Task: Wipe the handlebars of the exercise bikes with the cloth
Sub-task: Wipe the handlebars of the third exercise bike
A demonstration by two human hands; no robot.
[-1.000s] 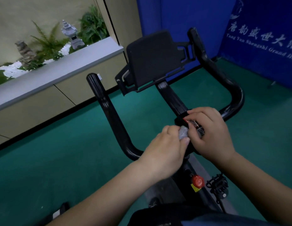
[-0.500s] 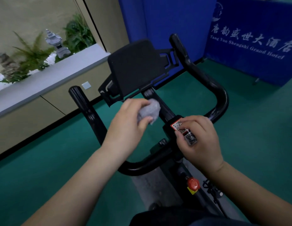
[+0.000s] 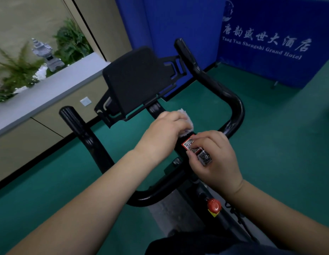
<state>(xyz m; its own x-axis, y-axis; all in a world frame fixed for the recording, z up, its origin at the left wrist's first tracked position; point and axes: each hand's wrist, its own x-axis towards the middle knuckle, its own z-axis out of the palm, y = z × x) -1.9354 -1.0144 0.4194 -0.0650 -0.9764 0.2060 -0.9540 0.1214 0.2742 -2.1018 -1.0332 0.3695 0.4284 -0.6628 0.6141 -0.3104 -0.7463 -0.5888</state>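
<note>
Cloth [image 3: 186, 120], soft and light, sits bunched at frame centre in the curled left hand [image 3: 162, 134] against the handlebars [image 3: 233, 107]; right hand [image 3: 214, 159] seemingly pinches a QR tag [image 3: 205, 157]. Best gripped wadded.

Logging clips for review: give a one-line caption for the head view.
Left hand presses cloth on bike's centre bar; right hand holds a QR tag.

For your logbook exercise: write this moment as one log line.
left hand: presses cloth on centre stem | right hand: holds QR tag | handlebars: unwiped
</note>
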